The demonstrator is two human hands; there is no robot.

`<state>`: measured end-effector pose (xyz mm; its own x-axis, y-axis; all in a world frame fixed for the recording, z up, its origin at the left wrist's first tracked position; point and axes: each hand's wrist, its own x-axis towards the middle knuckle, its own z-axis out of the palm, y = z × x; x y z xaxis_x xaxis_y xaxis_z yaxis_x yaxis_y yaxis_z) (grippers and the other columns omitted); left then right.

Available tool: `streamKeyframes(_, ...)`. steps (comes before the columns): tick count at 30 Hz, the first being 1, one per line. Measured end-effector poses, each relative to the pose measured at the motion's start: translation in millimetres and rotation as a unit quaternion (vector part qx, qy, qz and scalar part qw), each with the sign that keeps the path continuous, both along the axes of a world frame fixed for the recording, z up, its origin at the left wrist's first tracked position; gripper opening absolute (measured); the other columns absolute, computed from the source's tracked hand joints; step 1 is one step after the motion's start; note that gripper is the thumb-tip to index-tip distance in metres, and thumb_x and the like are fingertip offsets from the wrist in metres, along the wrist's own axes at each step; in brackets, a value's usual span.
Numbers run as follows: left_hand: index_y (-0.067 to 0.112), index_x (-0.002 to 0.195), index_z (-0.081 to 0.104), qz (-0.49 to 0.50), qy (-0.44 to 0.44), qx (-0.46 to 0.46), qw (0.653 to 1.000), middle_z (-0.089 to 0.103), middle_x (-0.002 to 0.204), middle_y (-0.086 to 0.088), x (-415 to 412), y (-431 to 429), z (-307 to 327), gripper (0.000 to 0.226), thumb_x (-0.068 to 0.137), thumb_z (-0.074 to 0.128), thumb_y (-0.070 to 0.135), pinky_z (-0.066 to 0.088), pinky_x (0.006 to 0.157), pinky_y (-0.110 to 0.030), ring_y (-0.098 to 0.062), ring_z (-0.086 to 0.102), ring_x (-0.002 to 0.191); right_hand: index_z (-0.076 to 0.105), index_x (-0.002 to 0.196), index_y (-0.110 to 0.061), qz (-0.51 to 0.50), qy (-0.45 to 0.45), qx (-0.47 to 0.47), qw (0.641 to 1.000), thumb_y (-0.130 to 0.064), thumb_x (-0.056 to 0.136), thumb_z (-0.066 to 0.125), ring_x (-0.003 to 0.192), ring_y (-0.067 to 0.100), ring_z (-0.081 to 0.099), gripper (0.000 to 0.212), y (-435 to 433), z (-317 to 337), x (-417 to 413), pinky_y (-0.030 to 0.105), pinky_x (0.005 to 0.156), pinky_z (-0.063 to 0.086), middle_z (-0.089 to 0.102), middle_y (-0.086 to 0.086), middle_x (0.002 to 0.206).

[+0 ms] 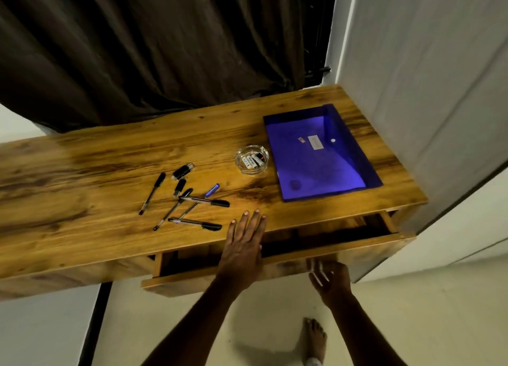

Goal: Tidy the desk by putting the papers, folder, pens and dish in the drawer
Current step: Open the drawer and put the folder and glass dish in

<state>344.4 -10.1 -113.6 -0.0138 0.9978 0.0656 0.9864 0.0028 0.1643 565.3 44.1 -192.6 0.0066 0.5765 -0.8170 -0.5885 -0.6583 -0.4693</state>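
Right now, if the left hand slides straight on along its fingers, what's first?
Likely the glass dish, across bare desktop. The left hand points right of the pens, left of the blue folder; depth is unsure.

We look down on a wooden worktop [82, 178] whose drawer [192, 280] stands partly open. Our left hand [243, 244] lies flat with straight fingers across the worktop's front edge, above the drawer gap. Our right hand [330, 279], blurred, is at the drawer front with its fingers spread. Several pens [195, 223] lie scattered and crossing just beyond the left hand. To their right stands a glass dish [252, 159] holding batteries [254, 160], with a blue folder [321, 153] just beside it. A dark curtain [151, 49] hangs behind.
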Motion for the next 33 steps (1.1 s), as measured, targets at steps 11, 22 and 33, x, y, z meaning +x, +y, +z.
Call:
streamKeyframes(11,0.017,0.156,0.002,0.063,-0.032,0.030,0.997,-0.013,0.163,-0.009,12,-34,-3,0.080,0.089,0.046,0.018,0.007,0.121,-0.054,-0.028,-0.013,0.150,0.050,0.125,-0.015,0.133,-0.660,0.418,0.610,-0.026,0.077,0.048,0.133,0.027,0.039,0.050,-9,91,23,0.038,0.113,0.020,0.046,0.010,0.139)
streamKeyframes(22,0.017,0.155,-0.007,0.189,-0.077,-0.013,0.979,-0.026,0.160,-0.005,2,-84,-1,0.093,0.082,0.047,0.037,-0.006,0.120,-0.053,-0.024,-0.023,0.148,0.057,0.113,-0.015,0.543,-0.660,0.288,0.432,-0.055,0.095,0.032,0.108,0.024,0.057,0.050,-35,107,22,0.035,0.095,0.040,0.061,0.008,0.114)
streamKeyframes(33,0.003,0.151,0.012,0.422,-0.223,-0.054,0.877,0.025,0.155,-0.022,-97,-130,9,0.089,0.087,0.067,0.032,0.045,0.098,-0.055,-0.044,0.044,0.130,0.063,0.119,-0.024,0.694,-0.449,0.312,0.468,-0.097,0.046,0.030,0.120,0.016,0.050,0.108,-68,87,5,0.030,0.109,0.036,0.054,0.002,0.130)
